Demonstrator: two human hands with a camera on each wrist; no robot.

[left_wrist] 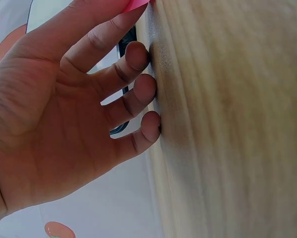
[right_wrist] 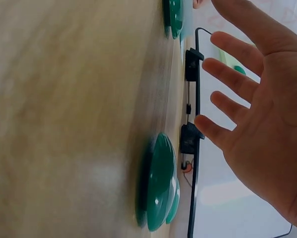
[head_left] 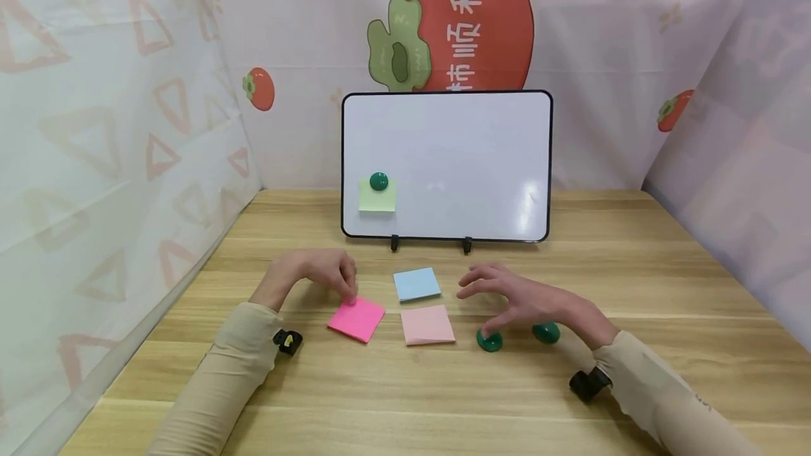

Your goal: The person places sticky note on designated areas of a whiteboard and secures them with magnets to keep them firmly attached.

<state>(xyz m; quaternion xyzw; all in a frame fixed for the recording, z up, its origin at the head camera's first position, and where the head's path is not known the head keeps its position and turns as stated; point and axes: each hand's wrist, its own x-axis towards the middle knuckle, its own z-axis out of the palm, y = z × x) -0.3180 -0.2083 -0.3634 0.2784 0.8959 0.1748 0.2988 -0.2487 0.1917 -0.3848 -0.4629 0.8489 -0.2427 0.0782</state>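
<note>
My left hand pinches the far corner of a bright pink sticky note between thumb and index finger. Its other fingertips are close to the tabletop in the left wrist view, where only a sliver of the pink note shows. Fingers spread, my right hand hovers above the table and holds nothing. Below its thumb lies a round green magnet, with another green magnet by the wrist. The right wrist view shows a green magnet overlapping one more behind it.
Between the hands lie a light blue sticky note and a pale pink sticky note. Behind them a whiteboard stands on small black feet. A green magnet holds a pale green note on it. Printed cloth hangs around the table.
</note>
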